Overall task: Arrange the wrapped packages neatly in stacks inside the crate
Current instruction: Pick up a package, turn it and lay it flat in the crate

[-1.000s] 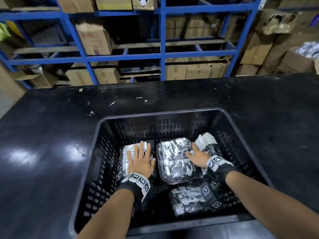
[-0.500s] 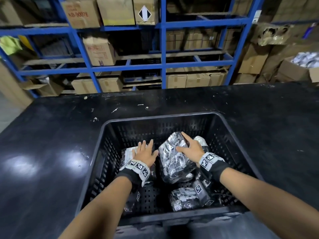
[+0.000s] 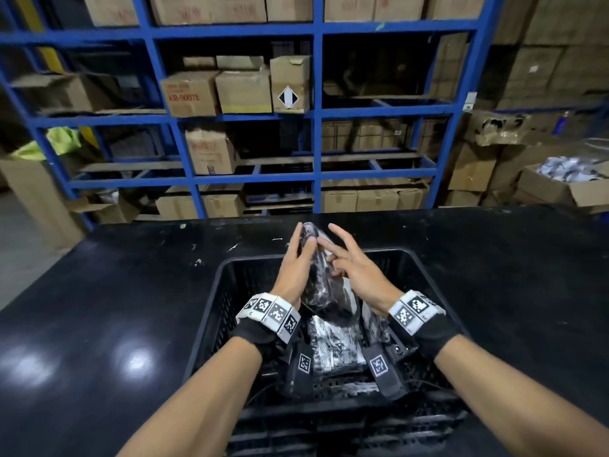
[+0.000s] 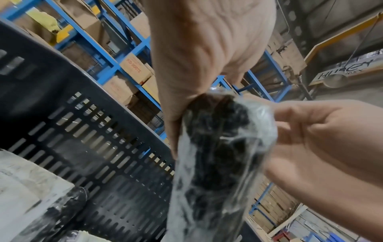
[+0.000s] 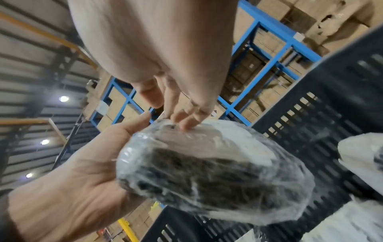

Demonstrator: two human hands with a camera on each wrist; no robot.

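Note:
A wrapped package [image 3: 317,278], dark contents under clear film, stands on end above the black slotted crate [image 3: 428,278]. My left hand [image 3: 294,268] grips its left side, thumb along one edge [image 4: 171,131] and palm behind it [image 5: 82,172]. My right hand [image 3: 354,273] has its fingers spread and only the fingertips [image 5: 186,124] touch the package's [image 5: 217,172] top right. Other wrapped packages [image 3: 333,347] lie on the crate floor below, partly hidden by my wrists. One pale package [image 4: 27,180] lies by the crate wall [image 4: 87,134].
The crate stands on a black table [image 3: 99,291]. Blue shelving [image 3: 316,133] loaded with cardboard boxes runs behind the table. An open carton [image 3: 566,186] holding more wrapped items sits at the far right. The crate wall [image 5: 335,101] is close beside my right hand.
The middle package has come up off the crate floor and now stands on end. My left hand left the left package and joined the right hand on the lifted one.

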